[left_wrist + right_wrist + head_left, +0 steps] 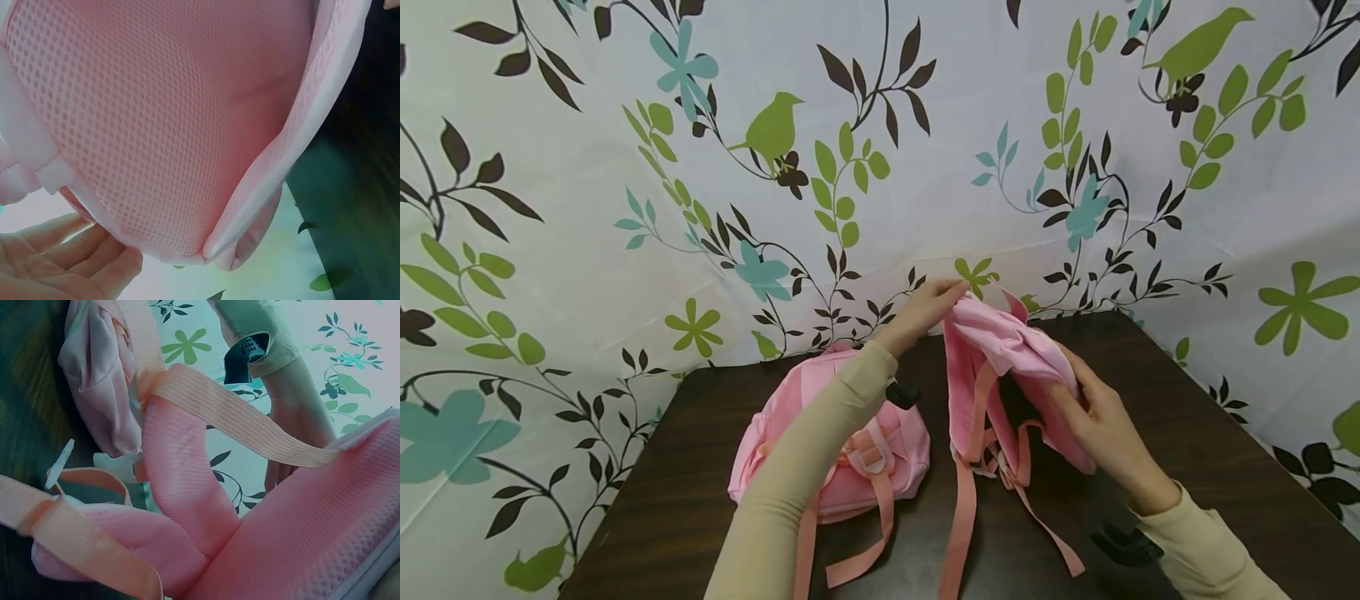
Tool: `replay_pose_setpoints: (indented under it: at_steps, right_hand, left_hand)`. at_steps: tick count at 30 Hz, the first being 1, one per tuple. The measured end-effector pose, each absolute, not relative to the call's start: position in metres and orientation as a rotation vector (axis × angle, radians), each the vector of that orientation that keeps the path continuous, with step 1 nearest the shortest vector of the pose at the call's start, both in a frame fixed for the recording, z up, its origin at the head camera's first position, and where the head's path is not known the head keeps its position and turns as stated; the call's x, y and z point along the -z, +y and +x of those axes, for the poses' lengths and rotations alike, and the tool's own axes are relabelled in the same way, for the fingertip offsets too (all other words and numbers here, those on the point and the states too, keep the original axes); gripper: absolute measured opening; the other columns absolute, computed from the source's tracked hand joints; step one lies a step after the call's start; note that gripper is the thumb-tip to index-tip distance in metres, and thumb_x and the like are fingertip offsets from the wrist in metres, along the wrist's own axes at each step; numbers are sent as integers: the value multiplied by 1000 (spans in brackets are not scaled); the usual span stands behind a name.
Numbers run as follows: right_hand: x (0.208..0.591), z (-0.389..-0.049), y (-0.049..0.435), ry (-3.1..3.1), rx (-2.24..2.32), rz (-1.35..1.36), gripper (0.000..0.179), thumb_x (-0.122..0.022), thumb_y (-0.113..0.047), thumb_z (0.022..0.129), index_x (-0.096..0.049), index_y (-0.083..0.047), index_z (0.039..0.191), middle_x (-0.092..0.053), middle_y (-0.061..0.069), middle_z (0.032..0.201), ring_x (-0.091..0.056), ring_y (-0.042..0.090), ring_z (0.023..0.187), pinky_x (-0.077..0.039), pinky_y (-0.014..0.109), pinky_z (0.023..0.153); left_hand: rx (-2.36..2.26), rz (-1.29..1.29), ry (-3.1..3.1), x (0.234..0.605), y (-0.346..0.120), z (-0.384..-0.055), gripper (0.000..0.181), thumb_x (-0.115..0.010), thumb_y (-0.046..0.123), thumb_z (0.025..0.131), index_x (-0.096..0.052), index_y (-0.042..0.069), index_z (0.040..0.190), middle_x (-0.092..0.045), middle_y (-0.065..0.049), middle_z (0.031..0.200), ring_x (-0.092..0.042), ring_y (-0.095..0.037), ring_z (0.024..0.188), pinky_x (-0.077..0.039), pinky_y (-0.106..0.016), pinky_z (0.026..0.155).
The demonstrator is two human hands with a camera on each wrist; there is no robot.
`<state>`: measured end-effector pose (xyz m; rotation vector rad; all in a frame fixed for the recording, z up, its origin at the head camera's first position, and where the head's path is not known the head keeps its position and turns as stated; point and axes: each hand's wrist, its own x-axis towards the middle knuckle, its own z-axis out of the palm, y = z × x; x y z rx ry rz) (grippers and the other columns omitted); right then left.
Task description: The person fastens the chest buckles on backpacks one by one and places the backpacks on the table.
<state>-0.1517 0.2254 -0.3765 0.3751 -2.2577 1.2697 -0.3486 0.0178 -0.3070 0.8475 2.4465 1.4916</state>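
Two pink backpacks are on the dark table. The right-hand backpack (1011, 337) is raised and tilted, its straps dangling toward the table. My left hand (925, 312) pinches its top edge at the upper left. On its right side my right hand (1101, 417) grips the edge, thumb on the near face and fingers behind. A pink mesh panel (137, 125) fills the left wrist view, with the left fingertips curled at its border. Padded shoulder straps (178, 462) and peach webbing (244, 428) show in the right wrist view.
The other pink backpack (790, 400) lies on the table to the left, partly behind my left forearm, with a buckle (871, 454) and loose straps on top. A cloth printed with birds and leaves (880, 167) hangs behind the dark table (662, 500).
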Motion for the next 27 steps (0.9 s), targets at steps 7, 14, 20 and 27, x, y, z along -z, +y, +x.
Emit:
replay_pose_setpoints:
  at_steps: [7,14,20,27]
  right_hand:
    - [373,-150,222,-2261,-1355,336,58,-54,-10,104,-32,-11,158,-45,22,150,-56,21,120,-45,10,87]
    - [373,-150,219,-2138,-1515,316,49,-50,-6,105,-38,0,152,-52,13,136,-55,-1,107,-47,10,85]
    - [373,-152,220,-1940,-1814,372,48,-48,-7,106,-37,0,152,-53,2,132,-55,12,107,-49,16,87]
    - [372,-150,226,-1969,-1961,393,71,-50,-7,104,-12,-15,163,-12,14,166,-33,16,138,-39,11,99]
  left_hand:
    - [-1531,847,2446,298,18,-345,55,-52,46,103,-57,9,143,-59,-5,139,-53,-19,129,-42,-38,108]
    - [-1480,906,2450,291,17,-341,58,-47,52,103,-58,9,141,-61,-3,133,-55,-17,123,-44,-40,106]
    - [-1418,961,2470,284,18,-339,61,-44,61,101,-63,12,131,-63,-2,120,-57,-18,114,-48,-42,98]
    - [-1415,1025,2457,288,26,-340,56,-43,57,103,-67,10,121,-63,-4,106,-57,-18,102,-47,-34,87]
